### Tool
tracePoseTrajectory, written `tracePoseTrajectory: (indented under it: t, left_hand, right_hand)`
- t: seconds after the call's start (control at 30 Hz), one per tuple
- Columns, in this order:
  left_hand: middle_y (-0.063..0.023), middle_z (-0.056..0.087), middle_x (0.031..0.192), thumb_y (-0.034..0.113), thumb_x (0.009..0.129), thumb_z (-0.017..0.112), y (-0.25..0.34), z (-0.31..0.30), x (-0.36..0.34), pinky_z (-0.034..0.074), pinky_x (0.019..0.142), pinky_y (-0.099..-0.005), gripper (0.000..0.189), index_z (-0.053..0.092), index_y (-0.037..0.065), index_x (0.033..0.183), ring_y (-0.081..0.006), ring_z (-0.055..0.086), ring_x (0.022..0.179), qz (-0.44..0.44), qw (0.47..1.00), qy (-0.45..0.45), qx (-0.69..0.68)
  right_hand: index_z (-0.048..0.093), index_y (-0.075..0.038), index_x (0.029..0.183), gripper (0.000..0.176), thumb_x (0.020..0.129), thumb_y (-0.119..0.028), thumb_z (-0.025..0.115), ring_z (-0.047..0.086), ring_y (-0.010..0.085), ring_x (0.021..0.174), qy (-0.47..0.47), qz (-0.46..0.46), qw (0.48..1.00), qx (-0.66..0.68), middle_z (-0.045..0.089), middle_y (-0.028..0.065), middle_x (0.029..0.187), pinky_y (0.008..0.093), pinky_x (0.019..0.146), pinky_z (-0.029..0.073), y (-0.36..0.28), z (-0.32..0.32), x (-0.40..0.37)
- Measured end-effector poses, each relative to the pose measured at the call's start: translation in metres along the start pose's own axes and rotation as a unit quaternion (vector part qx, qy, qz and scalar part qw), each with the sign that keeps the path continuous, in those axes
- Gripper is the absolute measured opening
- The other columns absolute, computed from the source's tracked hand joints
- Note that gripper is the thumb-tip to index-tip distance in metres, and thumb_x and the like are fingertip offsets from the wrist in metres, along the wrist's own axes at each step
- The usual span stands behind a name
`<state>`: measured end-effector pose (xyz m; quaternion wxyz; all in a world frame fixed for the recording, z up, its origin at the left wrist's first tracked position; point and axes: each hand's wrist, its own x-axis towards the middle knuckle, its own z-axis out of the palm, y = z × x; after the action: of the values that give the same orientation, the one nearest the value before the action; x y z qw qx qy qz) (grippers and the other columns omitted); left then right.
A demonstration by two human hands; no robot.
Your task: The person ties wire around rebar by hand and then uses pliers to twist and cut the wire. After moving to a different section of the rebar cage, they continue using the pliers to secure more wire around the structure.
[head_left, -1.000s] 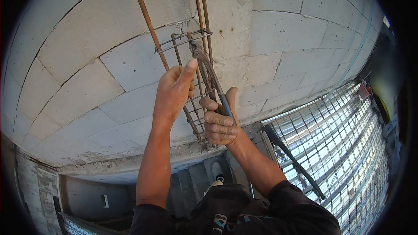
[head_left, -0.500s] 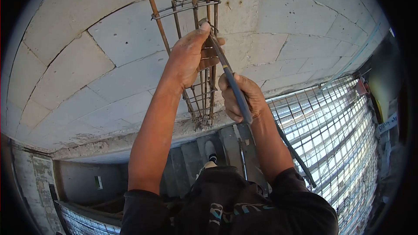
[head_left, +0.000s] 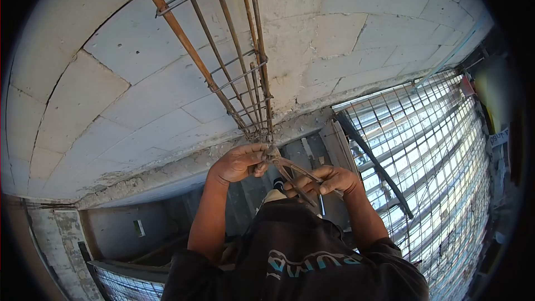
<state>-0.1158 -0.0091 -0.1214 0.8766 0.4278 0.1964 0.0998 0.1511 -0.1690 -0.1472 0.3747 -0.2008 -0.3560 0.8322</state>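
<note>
A pair of pincers [head_left: 287, 168] is held in front of my chest, its head toward the wall and its handles spread apart. My right hand [head_left: 331, 180] grips the handles, with fingers between and around them. Beside the pincers' head, my left hand [head_left: 243, 163] has its fingers curled and pressed together; whatever is pinched there is too small to make out. Just beyond both hands rises a rebar cage [head_left: 237, 61], its rusty bars tied by thin wire stirrups. The cage's foot meets the concrete ledge.
A pale block wall [head_left: 167, 83] stands behind the cage, with a rough concrete ledge [head_left: 167, 159] along its base. To the right lies steel mesh [head_left: 423, 150] over corrugated sheeting, with a dark bar [head_left: 379, 167] across it. Boards [head_left: 237, 206] and my foot show below.
Both hands have come down from the upper cage toward my chest with the pincers. The handles, close together before, are now spread. My left hand has left the bars.
</note>
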Motion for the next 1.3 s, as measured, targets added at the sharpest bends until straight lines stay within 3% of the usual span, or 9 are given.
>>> tracePoseTrajectory:
  t: [0.13,0.27,0.37,0.47,0.6,0.8,0.9,1.13,1.3]
  left_hand:
    - [0.0039,0.046,0.074,0.030,0.104,0.049,0.001,-0.008,0.009,0.037,0.059,-0.0264,0.027,0.059,0.005,0.105,-0.0086,0.040,0.064,0.081,0.964,0.218,0.132]
    - [0.0039,0.045,0.076,0.036,0.105,0.044,0.015,-0.018,0.014,0.038,0.062,-0.0285,0.031,0.059,0.010,0.105,-0.0114,0.039,0.066,0.202,0.945,0.145,-0.214]
    - [0.0033,0.051,0.081,0.037,0.104,0.045,-0.002,-0.013,0.021,0.042,0.073,-0.0318,0.029,0.060,0.013,0.106,-0.0133,0.050,0.078,0.222,0.933,0.097,-0.267]
    - [0.0020,0.060,0.095,0.039,0.104,0.045,-0.013,0.014,0.028,0.044,0.089,-0.0399,0.028,0.061,0.016,0.109,-0.0179,0.057,0.100,0.201,0.924,0.177,-0.271]
    - [-0.0029,0.062,0.123,0.041,0.102,0.051,-0.043,0.031,0.045,0.043,0.100,-0.0477,0.029,0.062,0.017,0.113,-0.0225,0.056,0.117,0.183,0.936,0.180,-0.240]
    - [-0.0060,0.062,0.119,0.035,0.096,0.064,-0.095,0.053,0.064,0.046,0.099,-0.0404,0.028,0.064,0.012,0.113,-0.0204,0.058,0.110,0.191,0.915,0.220,-0.280]
    - [-0.0046,0.063,0.115,0.037,0.096,0.064,-0.109,0.047,0.067,0.048,0.093,-0.0383,0.030,0.064,0.012,0.113,-0.0186,0.059,0.104,0.188,0.905,0.239,-0.298]
    - [-0.0001,0.065,0.087,0.042,0.097,0.061,-0.103,0.035,0.065,0.049,0.056,-0.0279,0.036,0.065,0.010,0.113,-0.0103,0.060,0.068,0.174,0.930,0.250,-0.204]
    - [-0.0039,0.065,0.111,0.035,0.100,0.058,-0.087,0.020,0.062,0.051,0.073,-0.0311,0.031,0.065,0.008,0.115,-0.0136,0.060,0.088,0.179,0.942,0.275,-0.065]
  right_hand:
    - [0.068,0.000,0.098,0.031,0.082,-0.025,0.077,0.056,0.0295,0.118,0.011,0.056,0.985,-0.164,0.064,0.0177,0.112,0.0428,0.100,0.043,0.009,-0.012,0.004]
    - [0.068,-0.002,0.099,0.022,0.084,-0.017,0.075,0.058,0.0176,0.090,0.087,-0.015,0.991,-0.104,0.059,0.0040,0.089,0.0362,0.084,0.045,0.009,-0.004,0.011]
    - [0.068,-0.003,0.112,0.028,0.086,-0.011,0.074,0.050,0.0084,0.074,0.196,-0.077,0.971,-0.110,0.054,-0.0024,0.079,0.0286,0.066,0.043,0.018,0.007,0.024]
    - [0.066,-0.004,0.119,0.034,0.087,-0.014,0.075,0.048,0.0026,0.061,0.365,-0.111,0.917,-0.118,0.057,-0.0045,0.079,0.0207,0.052,0.037,0.009,0.022,0.054]
    - [0.066,-0.001,0.118,0.037,0.087,-0.017,0.076,0.054,0.0038,0.068,0.441,-0.148,0.865,-0.189,0.063,-0.0017,0.081,0.0218,0.058,0.044,0.005,0.029,0.084]
    - [0.067,0.000,0.112,0.029,0.089,-0.016,0.074,0.063,0.0094,0.082,0.469,-0.167,0.842,-0.209,0.072,0.0048,0.094,0.0271,0.075,0.051,0.036,0.024,0.087]
    - [0.068,0.001,0.107,0.024,0.091,-0.016,0.072,0.061,0.0076,0.077,0.483,-0.132,0.833,-0.238,0.070,0.0034,0.087,0.0252,0.069,0.049,0.050,0.014,0.084]
    - [0.069,-0.004,0.106,0.018,0.093,-0.016,0.069,0.050,0.0044,0.062,0.411,-0.126,0.901,0.060,0.058,-0.0029,0.073,0.0219,0.057,0.042,0.052,-0.007,0.090]
    - [0.068,-0.008,0.103,0.016,0.090,-0.016,0.073,0.050,0.0058,0.062,0.333,-0.099,0.897,0.272,0.056,-0.0042,0.074,0.0223,0.057,0.045,0.032,-0.013,0.095]
